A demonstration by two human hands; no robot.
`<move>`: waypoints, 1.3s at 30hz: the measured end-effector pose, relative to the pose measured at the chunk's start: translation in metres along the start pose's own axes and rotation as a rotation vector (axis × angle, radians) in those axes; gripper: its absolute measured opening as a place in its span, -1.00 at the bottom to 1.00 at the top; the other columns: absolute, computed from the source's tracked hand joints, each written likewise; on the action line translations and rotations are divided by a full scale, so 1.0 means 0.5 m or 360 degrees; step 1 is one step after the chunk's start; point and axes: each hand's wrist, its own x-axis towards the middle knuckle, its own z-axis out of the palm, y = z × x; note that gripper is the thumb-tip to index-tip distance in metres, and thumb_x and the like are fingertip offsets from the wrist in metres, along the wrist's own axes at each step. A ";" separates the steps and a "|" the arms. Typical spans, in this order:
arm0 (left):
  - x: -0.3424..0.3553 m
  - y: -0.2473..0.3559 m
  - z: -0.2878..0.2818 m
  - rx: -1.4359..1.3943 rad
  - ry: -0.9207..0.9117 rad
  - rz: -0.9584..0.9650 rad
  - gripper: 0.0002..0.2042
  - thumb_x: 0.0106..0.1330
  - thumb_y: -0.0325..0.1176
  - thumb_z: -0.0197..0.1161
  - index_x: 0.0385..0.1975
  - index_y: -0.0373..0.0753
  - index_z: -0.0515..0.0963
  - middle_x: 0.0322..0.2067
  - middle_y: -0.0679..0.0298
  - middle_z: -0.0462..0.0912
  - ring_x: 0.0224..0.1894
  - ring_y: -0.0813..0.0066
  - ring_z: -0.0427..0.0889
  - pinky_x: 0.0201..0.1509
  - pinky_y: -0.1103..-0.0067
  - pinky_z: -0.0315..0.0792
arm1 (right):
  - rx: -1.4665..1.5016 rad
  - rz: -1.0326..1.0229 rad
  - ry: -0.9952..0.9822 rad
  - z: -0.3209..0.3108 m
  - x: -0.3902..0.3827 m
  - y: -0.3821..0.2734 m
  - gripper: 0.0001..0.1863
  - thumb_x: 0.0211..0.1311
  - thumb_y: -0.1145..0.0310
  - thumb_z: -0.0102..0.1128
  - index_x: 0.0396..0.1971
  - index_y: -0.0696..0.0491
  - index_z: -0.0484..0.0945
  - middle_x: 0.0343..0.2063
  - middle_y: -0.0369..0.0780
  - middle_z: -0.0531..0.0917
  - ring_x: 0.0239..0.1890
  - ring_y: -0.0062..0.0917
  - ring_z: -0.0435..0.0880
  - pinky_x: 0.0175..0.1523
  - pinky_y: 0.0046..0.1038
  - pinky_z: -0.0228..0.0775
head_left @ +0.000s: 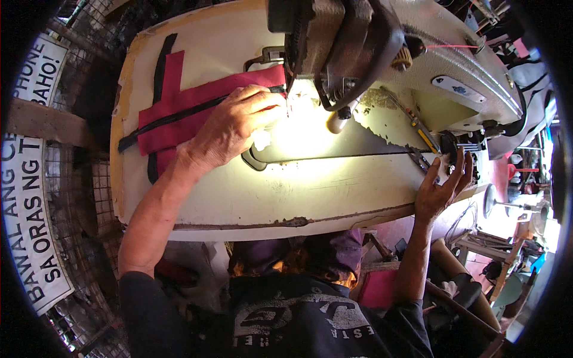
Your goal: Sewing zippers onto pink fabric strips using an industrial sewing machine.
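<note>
Red fabric strips with black zipper-like bands [179, 113] lie crossed on the left of the sewing machine's pale table [334, 194]. My left hand [239, 122] rests on the end of the long strip, fingers curled together at its tip beside the needle area. Glare and the machine head [340, 48] hide the needle and the fingertips' exact hold. At the right end of the machine, my right hand [440, 190] is raised with fingers spread, close to the dark handwheel [456, 152]. Nothing shows in that hand; whether it touches the wheel I cannot tell.
A yellow-handled cutter [425, 132] and dark scissors or snips [419, 158] lie under the machine arm near the wheel. A bright lamp [337, 122] hangs by the needle. Wire mesh with white signs [39, 221] stands at left. Another person's bent leg [456, 268] shows at lower right.
</note>
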 end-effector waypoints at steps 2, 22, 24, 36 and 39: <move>0.004 -0.002 -0.004 -0.0003 0.0002 -0.0002 -0.67 0.18 -0.35 0.30 -0.04 -0.25 0.64 -0.02 0.21 0.64 0.06 0.21 0.59 0.21 0.35 0.47 | -0.0032 0.0075 -0.0018 0.002 0.003 -0.003 -0.35 0.35 0.44 0.29 0.43 0.02 0.34 0.43 -0.05 0.28 0.47 -0.13 0.25 0.44 -0.08 0.23; 0.002 -0.003 0.001 0.0054 -0.0046 -0.0167 -0.61 0.18 -0.53 0.21 0.06 -0.26 0.64 0.05 0.15 0.63 0.18 0.17 0.54 0.32 0.33 0.39 | -0.0090 0.0158 -0.0109 0.004 0.000 0.008 -0.47 0.42 0.35 0.22 0.34 0.12 0.42 0.35 -0.04 0.47 0.41 -0.16 0.41 0.43 -0.16 0.22; 0.003 -0.004 0.002 0.0061 0.0004 -0.0126 -0.63 0.21 -0.51 0.22 0.04 -0.24 0.65 0.04 0.16 0.64 0.16 0.19 0.55 0.30 0.33 0.39 | -0.0078 0.0149 -0.0090 0.005 -0.002 0.012 -0.52 0.42 0.36 0.21 0.30 0.12 0.48 0.32 -0.05 0.51 0.39 -0.17 0.44 0.43 -0.17 0.21; -0.009 0.008 0.002 0.0071 0.0046 -0.0098 -0.77 0.27 -0.46 0.23 -0.08 -0.19 0.65 0.04 0.29 0.63 0.16 0.30 0.54 0.33 0.35 0.39 | -0.0070 0.0174 -0.0020 0.006 -0.004 -0.002 -0.32 0.43 0.30 0.24 0.47 0.08 0.23 0.42 0.05 0.31 0.46 -0.04 0.26 0.50 -0.04 0.09; -0.019 0.004 -0.009 0.0436 0.0030 -0.0231 -0.74 0.27 -0.46 0.24 -0.05 -0.27 0.63 0.04 0.21 0.62 0.16 0.29 0.55 0.31 0.33 0.40 | -0.0032 0.0098 0.0020 0.006 -0.003 -0.001 -0.32 0.43 0.29 0.24 0.47 0.06 0.24 0.42 0.03 0.31 0.48 -0.06 0.23 0.51 -0.02 0.07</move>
